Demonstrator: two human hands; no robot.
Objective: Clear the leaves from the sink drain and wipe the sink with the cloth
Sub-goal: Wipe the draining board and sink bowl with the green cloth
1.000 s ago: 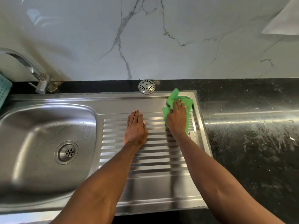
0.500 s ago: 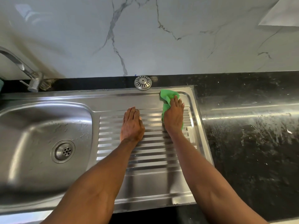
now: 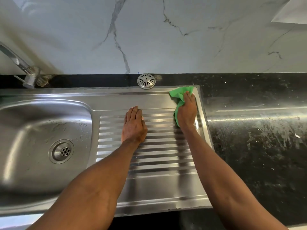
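Marble-veined wall backs a steel sink (image 3: 49,188) whose drain (image 3: 62,151) shows no leaves, so clearing looks done. Right hand (image 3: 186,112) presses the green cloth (image 3: 180,95), fingers curled on it, into the drainboard's (image 3: 157,185) far right corner; left hand (image 3: 134,125) rests flat, fingers together. Basin wiping may remain.

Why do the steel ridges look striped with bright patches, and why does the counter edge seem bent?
Head view: light glares off the drainboard ridges between the left hand and the right hand on the green cloth; the wide-angle lens bows the black countertop edge.
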